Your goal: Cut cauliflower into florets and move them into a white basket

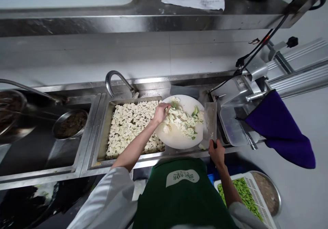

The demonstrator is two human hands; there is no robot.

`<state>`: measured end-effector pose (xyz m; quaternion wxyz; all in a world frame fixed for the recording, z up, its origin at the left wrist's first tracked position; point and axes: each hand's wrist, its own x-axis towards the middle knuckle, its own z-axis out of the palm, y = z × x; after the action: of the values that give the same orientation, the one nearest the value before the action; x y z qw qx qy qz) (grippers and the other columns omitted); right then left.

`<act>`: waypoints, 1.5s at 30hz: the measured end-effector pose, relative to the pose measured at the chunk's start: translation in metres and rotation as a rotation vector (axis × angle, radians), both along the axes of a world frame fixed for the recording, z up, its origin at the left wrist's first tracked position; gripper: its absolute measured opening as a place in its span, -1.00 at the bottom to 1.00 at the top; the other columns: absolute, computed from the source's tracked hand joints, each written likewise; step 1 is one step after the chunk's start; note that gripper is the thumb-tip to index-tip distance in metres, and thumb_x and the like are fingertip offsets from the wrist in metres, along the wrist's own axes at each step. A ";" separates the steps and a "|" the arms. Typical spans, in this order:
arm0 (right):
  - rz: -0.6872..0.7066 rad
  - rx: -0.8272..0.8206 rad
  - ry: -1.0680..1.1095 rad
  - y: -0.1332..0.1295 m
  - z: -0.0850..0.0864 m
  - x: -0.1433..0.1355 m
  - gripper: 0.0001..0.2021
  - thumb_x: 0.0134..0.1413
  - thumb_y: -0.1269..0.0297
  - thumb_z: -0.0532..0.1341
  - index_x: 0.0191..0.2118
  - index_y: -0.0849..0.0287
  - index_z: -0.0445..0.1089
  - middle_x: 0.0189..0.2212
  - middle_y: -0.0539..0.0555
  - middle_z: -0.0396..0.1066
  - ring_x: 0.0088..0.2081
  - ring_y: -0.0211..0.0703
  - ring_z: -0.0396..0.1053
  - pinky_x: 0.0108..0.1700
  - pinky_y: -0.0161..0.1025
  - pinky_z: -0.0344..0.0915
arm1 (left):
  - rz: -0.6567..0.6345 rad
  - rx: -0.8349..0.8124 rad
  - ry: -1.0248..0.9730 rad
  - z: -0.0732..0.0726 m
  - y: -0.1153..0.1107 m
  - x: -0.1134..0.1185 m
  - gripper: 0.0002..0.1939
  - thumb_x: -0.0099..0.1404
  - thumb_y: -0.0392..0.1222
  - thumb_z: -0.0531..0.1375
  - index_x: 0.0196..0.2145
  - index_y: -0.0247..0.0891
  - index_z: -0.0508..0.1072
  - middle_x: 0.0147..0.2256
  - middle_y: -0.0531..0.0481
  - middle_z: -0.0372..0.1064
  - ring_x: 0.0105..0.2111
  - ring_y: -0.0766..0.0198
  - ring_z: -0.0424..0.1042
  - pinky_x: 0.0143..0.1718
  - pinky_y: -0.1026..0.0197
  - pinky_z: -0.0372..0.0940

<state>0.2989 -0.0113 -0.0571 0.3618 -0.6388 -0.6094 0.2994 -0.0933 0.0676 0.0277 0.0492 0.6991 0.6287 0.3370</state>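
On a round white cutting board (167, 140) lie cut cauliflower pieces (188, 121) with some green leaf bits. My left hand (161, 112) is over the board's left edge, fingers pinched together beside the cauliflower; what is between the fingertips is too small to make out. In my right hand (217, 152) is the handle of a cleaver (210, 121). Its broad blade stands at the right edge of the board, close to the cauliflower. Left of the board, a metal sink basin (103, 147) is filled with many cauliflower florets (133, 126).
A curved faucet (110, 80) rises behind the basin. Farther left is a metal bowl (70, 123) of dark food. To the right are a clear plastic container (232, 130) and a purple cloth (282, 130). A white basket (249, 181) of chopped greens stands low at right. A steel shelf (143, 23) runs overhead.
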 end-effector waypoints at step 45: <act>-0.233 -0.185 0.112 -0.004 -0.026 0.056 -0.51 0.19 -0.32 0.14 -0.40 0.05 0.29 -0.64 0.04 0.37 -0.52 -0.12 0.32 -0.44 -0.24 0.25 | -0.004 -0.004 -0.463 0.002 0.073 0.089 -0.82 0.26 -0.32 0.20 -0.43 -0.18 0.25 -0.45 0.09 0.33 -0.36 0.29 0.49 -0.24 0.27 0.40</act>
<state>0.3552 -0.0154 -0.0828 0.3671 -0.7181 -0.4799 0.3452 -0.0044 0.1404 0.0299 0.1943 0.6043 0.5997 0.4873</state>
